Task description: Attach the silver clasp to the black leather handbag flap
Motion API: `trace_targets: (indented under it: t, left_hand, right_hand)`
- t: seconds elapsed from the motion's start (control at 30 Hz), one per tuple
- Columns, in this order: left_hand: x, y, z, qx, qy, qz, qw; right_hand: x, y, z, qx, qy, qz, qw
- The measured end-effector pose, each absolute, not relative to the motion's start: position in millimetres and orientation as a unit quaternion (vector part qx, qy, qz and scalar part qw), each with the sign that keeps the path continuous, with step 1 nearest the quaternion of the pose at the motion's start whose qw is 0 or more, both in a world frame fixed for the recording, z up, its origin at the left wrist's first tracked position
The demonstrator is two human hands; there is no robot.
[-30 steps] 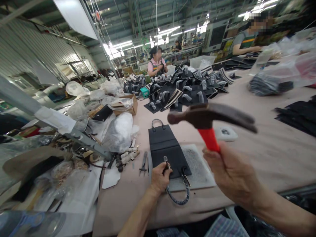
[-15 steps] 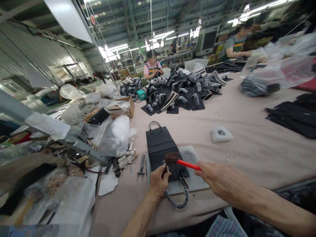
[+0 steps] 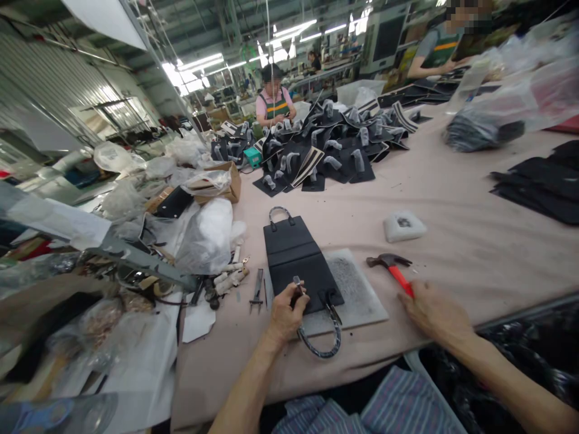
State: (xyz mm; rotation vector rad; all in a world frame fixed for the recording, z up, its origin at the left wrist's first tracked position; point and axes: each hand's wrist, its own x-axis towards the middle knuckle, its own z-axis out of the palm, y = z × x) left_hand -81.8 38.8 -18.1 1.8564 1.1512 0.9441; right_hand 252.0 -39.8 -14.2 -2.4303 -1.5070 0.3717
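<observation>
My left hand [image 3: 288, 309] is closed around a short metal punch [image 3: 297, 282], held over a flat black bag body [image 3: 296, 248]. A looped handle stands at the bag's far end, and a plastic-wrapped handle [image 3: 333, 349] curves off its near end. Part of the bag lies on a pale grey slab [image 3: 362, 295]. To the right, my right hand [image 3: 432, 307] grips the red handle of a claw hammer [image 3: 398, 276], its head down at the tabletop. The punch's lower end is hidden by my fingers.
Left of the bag lies a metal divider-like tool [image 3: 257, 292]. A white block [image 3: 404, 226] stands right of it. Black pieces with wrapped handles [image 3: 335, 154] heap at the back, dark sheets [image 3: 543, 184] lie right, and plastic bags [image 3: 208, 235] crowd the left. Two co-workers sit beyond.
My right hand has moved the hammer from above the punch to the right and down to the tabletop. My left hand still holds the punch over the bag. The view has shifted slightly.
</observation>
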Motion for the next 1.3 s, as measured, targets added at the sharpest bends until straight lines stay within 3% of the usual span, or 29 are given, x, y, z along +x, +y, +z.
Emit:
trace_targets:
  t: [0.1,0.2,0.47,0.73,0.93,1.3]
  left_hand:
    - [-80.7,40.9,-13.0,0.721,0.453,0.365,0.377]
    - [-78.8,41.9,-8.5,0.723,0.463,0.354,0.37]
    - [-78.7,41.8,-18.2,0.663,0.499,0.398,0.391]
    - [-84.6,40.3,-26.9,0.678,0.479,0.416,0.372]
    - [-81.5,45.3,-31.9,0.544,0.476,0.508,0.468]
    - [-79.7,43.9,-33.1,0.641,0.478,0.432,0.417]
  right_hand:
    - [218.4,-32.2,-3.2,-0.715,-0.655,0.003,0.245]
    - [172.8,-18.1,-2.3,-0.587,-0.742,0.061,0.318]
    - [140.5,-10.2,-45.3,-0.562,-0.746,0.12,0.335]
    - [140.6,-9.1,-51.1,-0.578,-0.733,0.129,0.335]
    - [141.7,-7.7,-49.9,-0.577,-0.735,0.125,0.333]
    - [141.6,-5.2,-46.3,-0.579,-0.732,0.129,0.336]
